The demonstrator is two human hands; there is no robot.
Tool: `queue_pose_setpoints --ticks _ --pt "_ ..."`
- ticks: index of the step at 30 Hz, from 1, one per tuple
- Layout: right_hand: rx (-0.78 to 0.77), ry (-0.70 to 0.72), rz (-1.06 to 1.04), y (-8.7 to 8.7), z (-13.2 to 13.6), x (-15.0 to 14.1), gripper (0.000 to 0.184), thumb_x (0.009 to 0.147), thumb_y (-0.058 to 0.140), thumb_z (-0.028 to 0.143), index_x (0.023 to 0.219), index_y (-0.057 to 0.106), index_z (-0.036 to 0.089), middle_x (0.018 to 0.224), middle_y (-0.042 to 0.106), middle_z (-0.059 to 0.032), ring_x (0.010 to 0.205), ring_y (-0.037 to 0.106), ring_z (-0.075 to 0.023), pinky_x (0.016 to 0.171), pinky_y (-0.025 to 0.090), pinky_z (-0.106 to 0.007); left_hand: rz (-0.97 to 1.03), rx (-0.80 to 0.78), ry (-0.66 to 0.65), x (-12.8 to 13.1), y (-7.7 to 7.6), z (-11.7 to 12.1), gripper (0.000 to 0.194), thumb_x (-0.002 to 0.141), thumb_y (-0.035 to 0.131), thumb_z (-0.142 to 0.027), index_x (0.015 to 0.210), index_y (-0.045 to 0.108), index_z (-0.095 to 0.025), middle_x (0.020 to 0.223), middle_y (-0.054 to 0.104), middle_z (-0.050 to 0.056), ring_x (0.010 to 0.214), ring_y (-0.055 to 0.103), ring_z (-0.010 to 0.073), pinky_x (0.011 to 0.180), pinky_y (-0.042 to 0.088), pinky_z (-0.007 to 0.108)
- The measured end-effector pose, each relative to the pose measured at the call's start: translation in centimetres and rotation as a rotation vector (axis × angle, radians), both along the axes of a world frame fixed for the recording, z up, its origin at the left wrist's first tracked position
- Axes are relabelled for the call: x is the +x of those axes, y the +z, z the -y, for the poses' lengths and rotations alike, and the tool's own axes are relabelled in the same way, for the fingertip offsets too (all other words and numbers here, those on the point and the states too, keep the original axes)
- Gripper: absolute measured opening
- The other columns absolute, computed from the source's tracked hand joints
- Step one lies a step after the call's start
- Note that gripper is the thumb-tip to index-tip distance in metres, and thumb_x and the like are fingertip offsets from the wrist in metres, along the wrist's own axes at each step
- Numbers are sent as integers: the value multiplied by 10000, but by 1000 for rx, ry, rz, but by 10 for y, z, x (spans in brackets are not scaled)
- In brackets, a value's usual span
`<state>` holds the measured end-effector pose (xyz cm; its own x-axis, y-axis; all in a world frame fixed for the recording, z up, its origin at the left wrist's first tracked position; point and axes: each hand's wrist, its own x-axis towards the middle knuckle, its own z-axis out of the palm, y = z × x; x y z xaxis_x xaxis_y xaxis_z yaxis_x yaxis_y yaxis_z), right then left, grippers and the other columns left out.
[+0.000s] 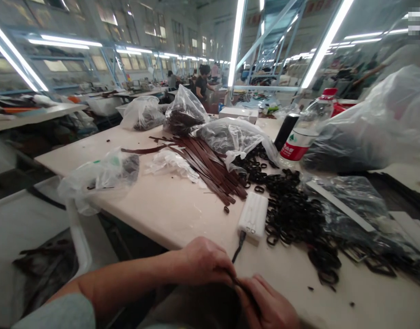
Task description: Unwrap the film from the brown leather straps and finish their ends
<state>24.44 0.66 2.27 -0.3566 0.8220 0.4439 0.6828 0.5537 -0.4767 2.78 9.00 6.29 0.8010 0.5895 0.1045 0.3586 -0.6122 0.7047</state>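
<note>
The pale table [162,208] bore brown strips [210,169] in a loose sheaf, with crumpled white scraps [172,167] beside them. A clear bag [107,176] overhung the left edge. Black loops [295,205] lay heaped on the right, next to a white block [254,212]. Behind the loops stood a bottle [295,146]; filled bags [184,114] and a white box [239,113] sat toward the far side.

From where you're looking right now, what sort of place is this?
Probably a factory workshop, perhaps making leather-like goods: brown strips and a heap of black loops lie on the worktable, while rows of tube lights hang over other tables beyond.
</note>
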Motion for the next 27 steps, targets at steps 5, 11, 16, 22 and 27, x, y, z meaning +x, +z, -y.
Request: queue_pose_setpoints --ticks 5,11,16,22,27 --pt "-69 -115 -77 7 0 6 144 970 516 251 975 658 230 777 679 -23 676 674 -166 613 514 -235 76 -21 166 0 3 -52 246 872 652 -334 1051 755 -198 824 731 58 675 646 149 670 470 228" --pt "-54 -179 -135 7 4 4 147 967 524 256 925 662 222 736 663 -11 646 659 -160 597 492 -239 -57 187 336 15 -11 -112 178 732 768 -208 909 777 -200 960 702 80 766 631 185 745 462 281" --pt "-92 -220 -183 12 5 2 148 970 526 268 919 657 223 735 647 -5 652 637 -152 599 467 -242 -49 150 348 25 -18 -118 60 729 708 -136 729 757 -170 835 682 68 725 612 174 739 458 287" --pt "-143 -315 -328 27 4 2 139 950 573 302 867 655 226 680 604 28 586 570 -132 569 438 -237 391 -464 422 19 -14 -85 237 715 753 -260 916 732 -136 842 706 54 747 635 150 738 498 277" --pt "-153 -347 -445 42 -1 -8 124 924 605 294 851 675 222 672 608 28 578 540 -131 565 436 -241 713 -886 498 21 -6 -36 340 635 851 -231 937 721 -141 837 703 30 736 634 118 756 505 256"
